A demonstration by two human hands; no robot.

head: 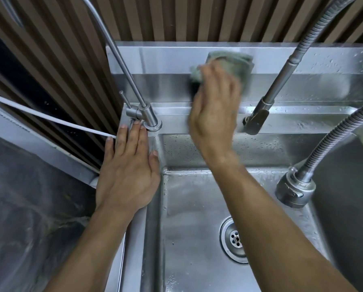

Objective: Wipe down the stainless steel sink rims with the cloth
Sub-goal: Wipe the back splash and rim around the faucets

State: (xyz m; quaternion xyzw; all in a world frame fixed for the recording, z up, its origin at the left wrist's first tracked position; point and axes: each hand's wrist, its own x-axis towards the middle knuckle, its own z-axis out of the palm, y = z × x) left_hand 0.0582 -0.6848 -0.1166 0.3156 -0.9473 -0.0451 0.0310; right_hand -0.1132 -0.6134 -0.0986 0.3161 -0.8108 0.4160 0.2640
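Observation:
A stainless steel sink fills the view, with its back rim and raised backsplash ledge wet with droplets. My right hand presses a folded grey-green cloth against the backsplash, above the back rim; hand and cloth are blurred. My left hand lies flat, fingers apart, on the sink's left rim, its fingertips touching the base of a thin steel tap. The basin floor has a round drain.
A pull-down faucet with a coiled hose stands right of my right hand. Its spray head hangs over the basin's right side. A white cable runs in from the left. Brown slatted wall stands behind.

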